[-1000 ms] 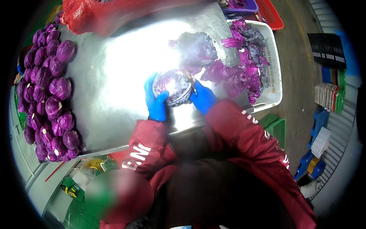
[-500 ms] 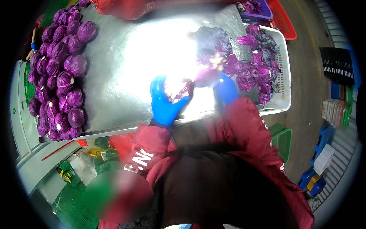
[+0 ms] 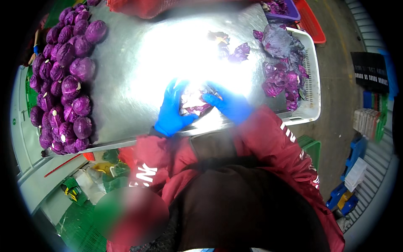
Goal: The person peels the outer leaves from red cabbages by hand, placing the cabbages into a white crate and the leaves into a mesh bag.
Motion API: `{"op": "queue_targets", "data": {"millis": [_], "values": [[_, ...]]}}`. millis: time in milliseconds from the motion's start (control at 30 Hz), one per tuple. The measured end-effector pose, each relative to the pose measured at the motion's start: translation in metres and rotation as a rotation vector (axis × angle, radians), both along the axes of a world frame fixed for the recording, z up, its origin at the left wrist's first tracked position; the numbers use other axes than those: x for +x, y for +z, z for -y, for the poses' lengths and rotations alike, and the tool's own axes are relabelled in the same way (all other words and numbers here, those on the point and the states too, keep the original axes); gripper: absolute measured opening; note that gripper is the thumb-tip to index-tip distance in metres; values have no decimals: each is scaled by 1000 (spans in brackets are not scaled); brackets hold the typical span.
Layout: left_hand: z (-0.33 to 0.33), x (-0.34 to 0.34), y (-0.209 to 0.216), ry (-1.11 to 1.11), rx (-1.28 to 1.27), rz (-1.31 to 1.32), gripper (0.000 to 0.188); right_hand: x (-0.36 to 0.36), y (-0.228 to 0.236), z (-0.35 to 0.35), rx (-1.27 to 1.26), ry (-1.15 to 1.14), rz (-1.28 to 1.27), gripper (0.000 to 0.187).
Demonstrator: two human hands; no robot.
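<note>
Near the front edge of the metal table, a red cabbage with pale, partly stripped leaves sits between my blue-gloved hands. My left hand wraps round its left side, the thumb lying along the near side. From the right, my right hand presses its curled fingers on the cabbage's outer leaves. Glare washes out part of the cabbage and the fingertips. Loose purple leaves lie farther off on the table.
Whole red cabbages are piled along the table's left end. At the right edge stands a white crate heaped with purple leaves. Behind it are a purple bin and a red crate. A red mesh sack lies at the far edge.
My right hand has come left from the loose leaves to the cabbage. Leaves near the crate have shifted right, with a large one now over it. My left hand keeps its hold.
</note>
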State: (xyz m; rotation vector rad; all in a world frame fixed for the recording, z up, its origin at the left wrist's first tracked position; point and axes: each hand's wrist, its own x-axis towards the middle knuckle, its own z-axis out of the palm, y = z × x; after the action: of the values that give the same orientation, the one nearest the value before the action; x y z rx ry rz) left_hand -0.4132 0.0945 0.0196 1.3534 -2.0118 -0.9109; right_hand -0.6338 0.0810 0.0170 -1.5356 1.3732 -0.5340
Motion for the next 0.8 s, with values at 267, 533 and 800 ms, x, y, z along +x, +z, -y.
{"op": "queue_targets", "data": {"millis": [267, 533, 800], "values": [[-1, -45, 17, 341, 235, -113, 83, 23, 15, 0, -153, 77, -38, 41], [-19, -38, -9, 299, 4, 120, 100, -14, -32, 57, 77, -68, -22, 31], [-10, -10, -8, 144, 105, -73, 100, -75, -29, 57, 156, -525, -340, 52]]}}
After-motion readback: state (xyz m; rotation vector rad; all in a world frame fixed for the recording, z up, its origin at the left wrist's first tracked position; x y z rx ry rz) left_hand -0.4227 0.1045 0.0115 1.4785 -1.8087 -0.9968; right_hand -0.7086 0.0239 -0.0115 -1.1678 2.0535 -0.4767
